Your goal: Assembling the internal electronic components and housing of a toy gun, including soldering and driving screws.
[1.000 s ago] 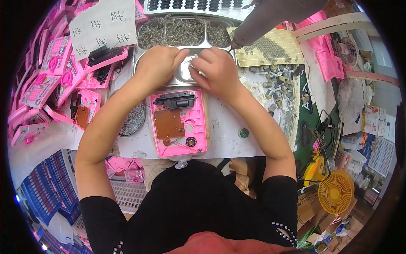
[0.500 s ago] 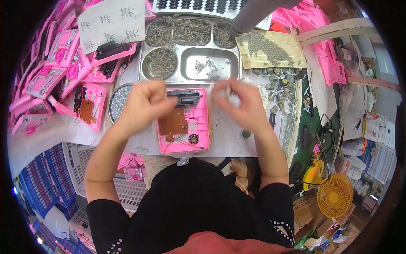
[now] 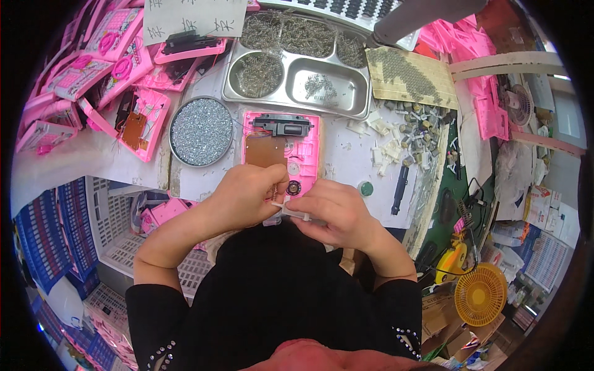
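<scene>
My right hand (image 3: pixel 334 210) pinches a small white plastic part (image 3: pixel 298 214) between my hands, the pink case (image 3: pixel 307 150) beyond; whether my left hand (image 3: pixel 250 193) grips it, I can't tell. Likely light, stiff: pinch its edges.

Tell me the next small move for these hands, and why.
Probably steady the small white part with the right hand: the left hand has its fingertips right at one end, near the pink casing, so it might slip.

My right grip (image 3: pixel 331 211) pinches a small white part (image 3: pixel 301 215), left grip (image 3: pixel 250 193) at its end, both by the near edge of the pink housing (image 3: pixel 303 149) (metal tray (image 3: pixel 352 93) beyond).
</scene>
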`<action>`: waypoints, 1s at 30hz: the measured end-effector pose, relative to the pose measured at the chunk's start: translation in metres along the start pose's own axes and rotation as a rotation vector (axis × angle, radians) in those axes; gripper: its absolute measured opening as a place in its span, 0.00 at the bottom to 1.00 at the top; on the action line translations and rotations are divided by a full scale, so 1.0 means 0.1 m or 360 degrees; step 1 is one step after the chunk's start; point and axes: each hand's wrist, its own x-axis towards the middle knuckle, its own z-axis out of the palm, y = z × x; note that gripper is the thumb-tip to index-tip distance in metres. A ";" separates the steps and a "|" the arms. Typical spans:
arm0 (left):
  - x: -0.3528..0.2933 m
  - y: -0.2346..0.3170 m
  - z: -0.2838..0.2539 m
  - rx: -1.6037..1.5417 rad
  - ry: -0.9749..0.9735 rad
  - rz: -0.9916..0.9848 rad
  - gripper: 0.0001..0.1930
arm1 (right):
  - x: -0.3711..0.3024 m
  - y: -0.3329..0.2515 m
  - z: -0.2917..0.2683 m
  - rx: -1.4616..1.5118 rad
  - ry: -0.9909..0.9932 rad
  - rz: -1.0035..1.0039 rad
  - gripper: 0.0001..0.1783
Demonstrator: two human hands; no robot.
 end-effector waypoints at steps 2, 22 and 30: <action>-0.01 0.01 -0.03 -0.0011 -0.0055 -0.0014 0.10 | 0.01 0.00 0.00 -0.0043 -0.0025 0.0024 0.20; -0.06 0.00 -0.09 -0.0251 -0.0281 -0.0082 0.07 | -0.20 0.00 0.01 -0.0052 -0.0106 0.0058 0.22; -0.06 0.13 -0.13 -0.0497 -0.0551 -0.0086 0.08 | -0.37 -0.03 -0.19 0.0374 -0.0384 0.0304 0.21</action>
